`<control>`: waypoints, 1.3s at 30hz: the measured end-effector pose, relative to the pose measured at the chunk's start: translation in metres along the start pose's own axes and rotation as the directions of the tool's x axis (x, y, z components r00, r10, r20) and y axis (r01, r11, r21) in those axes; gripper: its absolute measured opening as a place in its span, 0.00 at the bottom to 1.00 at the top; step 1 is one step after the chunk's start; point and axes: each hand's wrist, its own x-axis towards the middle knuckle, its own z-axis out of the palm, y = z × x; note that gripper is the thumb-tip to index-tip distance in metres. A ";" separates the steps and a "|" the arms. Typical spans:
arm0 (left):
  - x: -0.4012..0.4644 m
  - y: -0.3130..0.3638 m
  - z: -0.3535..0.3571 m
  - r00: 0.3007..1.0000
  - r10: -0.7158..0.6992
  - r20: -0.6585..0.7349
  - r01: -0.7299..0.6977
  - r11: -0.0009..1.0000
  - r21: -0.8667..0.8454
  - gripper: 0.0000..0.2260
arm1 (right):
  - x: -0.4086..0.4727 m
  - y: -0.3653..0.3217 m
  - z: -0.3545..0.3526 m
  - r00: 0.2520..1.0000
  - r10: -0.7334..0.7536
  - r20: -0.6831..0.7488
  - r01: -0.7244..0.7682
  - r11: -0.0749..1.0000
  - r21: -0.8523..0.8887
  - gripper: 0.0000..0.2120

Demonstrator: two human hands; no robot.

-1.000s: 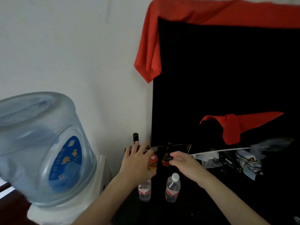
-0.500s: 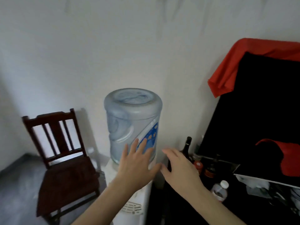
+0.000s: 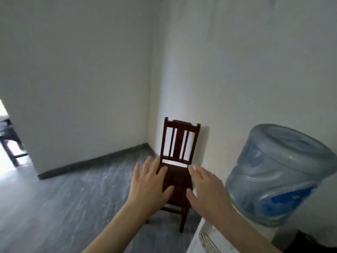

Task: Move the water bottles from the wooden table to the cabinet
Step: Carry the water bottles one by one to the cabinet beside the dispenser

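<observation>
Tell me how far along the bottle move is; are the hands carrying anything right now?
Nothing in this view confirms a finished transfer: no small water bottle, wooden table or cabinet shows. The left hand and right hand are both open and empty, held out before the dark wooden chair, beside the large blue dispenser jug. Any remaining bottles must be fetched from out of view.
</observation>
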 end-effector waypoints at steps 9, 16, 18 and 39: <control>-0.077 -0.098 -0.008 0.888 -0.460 -0.012 0.457 0.881 0.122 0.33 | 0.050 -0.084 0.034 0.893 -0.447 0.058 0.442 0.894 0.074 0.33; -0.158 -0.120 -0.018 0.701 -0.713 0.006 0.703 0.693 0.159 0.30 | 0.048 -0.159 0.061 0.726 -0.681 0.097 0.658 0.728 0.193 0.34; -0.183 -0.123 -0.027 0.640 -0.768 -0.001 0.758 0.632 0.162 0.29 | 0.044 -0.184 0.068 0.677 -0.729 0.102 0.692 0.678 0.247 0.34; -0.452 -0.183 -0.106 0.138 -0.971 -0.197 0.986 0.117 0.117 0.36 | -0.100 -0.456 0.037 0.251 -0.964 0.084 0.931 0.264 0.250 0.40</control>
